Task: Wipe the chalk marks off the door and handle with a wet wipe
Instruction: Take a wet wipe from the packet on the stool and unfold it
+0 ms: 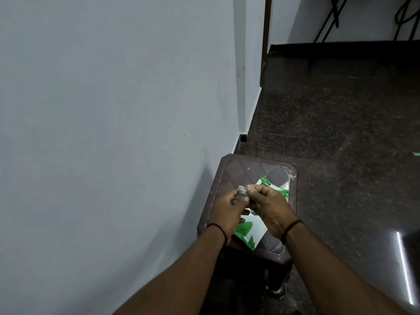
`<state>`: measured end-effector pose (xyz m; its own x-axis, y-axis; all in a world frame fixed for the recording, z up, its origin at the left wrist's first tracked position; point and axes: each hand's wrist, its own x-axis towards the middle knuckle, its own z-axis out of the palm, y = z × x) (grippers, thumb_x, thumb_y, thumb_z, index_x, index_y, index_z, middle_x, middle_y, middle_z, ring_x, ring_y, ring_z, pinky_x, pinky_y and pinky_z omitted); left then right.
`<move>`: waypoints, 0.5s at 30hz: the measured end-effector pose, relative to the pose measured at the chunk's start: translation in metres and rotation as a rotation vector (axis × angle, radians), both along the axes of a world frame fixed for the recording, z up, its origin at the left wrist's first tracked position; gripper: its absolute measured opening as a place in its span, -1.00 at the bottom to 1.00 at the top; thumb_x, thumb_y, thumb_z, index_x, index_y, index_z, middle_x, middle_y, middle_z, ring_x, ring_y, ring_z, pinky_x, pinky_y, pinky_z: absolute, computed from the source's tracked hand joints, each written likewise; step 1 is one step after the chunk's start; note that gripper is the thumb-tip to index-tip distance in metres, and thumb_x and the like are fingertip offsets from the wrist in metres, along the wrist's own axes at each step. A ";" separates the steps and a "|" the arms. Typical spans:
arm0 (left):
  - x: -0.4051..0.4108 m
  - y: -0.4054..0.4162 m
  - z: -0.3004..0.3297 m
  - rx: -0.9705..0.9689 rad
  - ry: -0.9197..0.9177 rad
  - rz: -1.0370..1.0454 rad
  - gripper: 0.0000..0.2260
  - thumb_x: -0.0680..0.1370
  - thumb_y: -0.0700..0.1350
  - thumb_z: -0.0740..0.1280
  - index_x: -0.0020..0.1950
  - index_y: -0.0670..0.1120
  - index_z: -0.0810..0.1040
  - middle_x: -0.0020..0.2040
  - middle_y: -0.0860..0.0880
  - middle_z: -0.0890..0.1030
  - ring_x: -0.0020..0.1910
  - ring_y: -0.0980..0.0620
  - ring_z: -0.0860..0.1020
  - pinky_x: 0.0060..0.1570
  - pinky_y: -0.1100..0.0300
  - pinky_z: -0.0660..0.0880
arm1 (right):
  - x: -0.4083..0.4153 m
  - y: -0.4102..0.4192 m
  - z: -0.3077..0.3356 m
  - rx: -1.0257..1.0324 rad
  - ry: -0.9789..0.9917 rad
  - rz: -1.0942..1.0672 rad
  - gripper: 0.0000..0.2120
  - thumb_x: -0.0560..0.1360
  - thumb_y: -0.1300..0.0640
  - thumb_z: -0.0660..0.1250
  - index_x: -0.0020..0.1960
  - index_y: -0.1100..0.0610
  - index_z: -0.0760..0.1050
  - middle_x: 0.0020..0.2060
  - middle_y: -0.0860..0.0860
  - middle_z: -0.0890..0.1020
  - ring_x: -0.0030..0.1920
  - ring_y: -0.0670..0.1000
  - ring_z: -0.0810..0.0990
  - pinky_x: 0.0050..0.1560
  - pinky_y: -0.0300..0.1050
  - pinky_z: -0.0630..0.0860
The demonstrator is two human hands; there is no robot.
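A white and green pack of wet wipes (252, 226) lies on a dark brown plastic stool (241, 171). Above the pack, my left hand (227, 210) and my right hand (270, 205) meet and both pinch a small crumpled grey wet wipe (310, 192) between their fingertips. My hands hide the middle of the pack. A brown door frame edge (266, 30) shows far back; no door leaf or handle is in view.
A pale grey wall (113, 110) runs along the left, close to the stool. Dark speckled polished floor (341, 133) spreads to the right. Black metal legs of some furniture (334, 17) stand at the far back right.
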<state>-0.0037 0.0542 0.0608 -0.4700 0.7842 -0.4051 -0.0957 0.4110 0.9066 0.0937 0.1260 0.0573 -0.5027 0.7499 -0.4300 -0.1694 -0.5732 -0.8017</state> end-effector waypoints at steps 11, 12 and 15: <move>-0.038 -0.060 0.149 0.143 0.144 0.256 -0.90 0.55 -0.23 0.35 -0.05 -0.09 0.65 -0.25 -0.07 0.66 -0.36 0.04 0.57 -0.41 0.20 0.49 | -0.025 -0.052 0.133 0.171 -0.085 -0.083 -0.93 0.62 0.29 0.26 0.03 0.24 0.52 -0.21 0.14 0.59 -0.31 0.04 0.54 -0.32 -0.12 0.59; -0.042 -0.070 0.165 0.167 0.186 0.277 -0.87 0.56 -0.23 0.33 -0.06 -0.05 0.66 -0.22 -0.05 0.67 -0.36 0.04 0.58 -0.40 0.19 0.50 | -0.028 -0.060 0.148 0.195 -0.086 -0.067 -0.90 0.63 0.28 0.25 0.06 0.26 0.54 -0.22 0.12 0.58 -0.33 0.00 0.51 -0.32 -0.13 0.56; -0.048 -0.106 0.213 0.236 0.303 0.315 -0.80 0.57 -0.22 0.27 -0.06 0.02 0.66 -0.18 0.01 0.68 -0.34 0.07 0.63 -0.38 0.20 0.51 | -0.038 -0.091 0.197 0.274 -0.028 0.065 -0.84 0.61 0.21 0.30 0.07 0.29 0.59 -0.22 0.10 0.62 -0.34 -0.06 0.53 -0.36 -0.21 0.53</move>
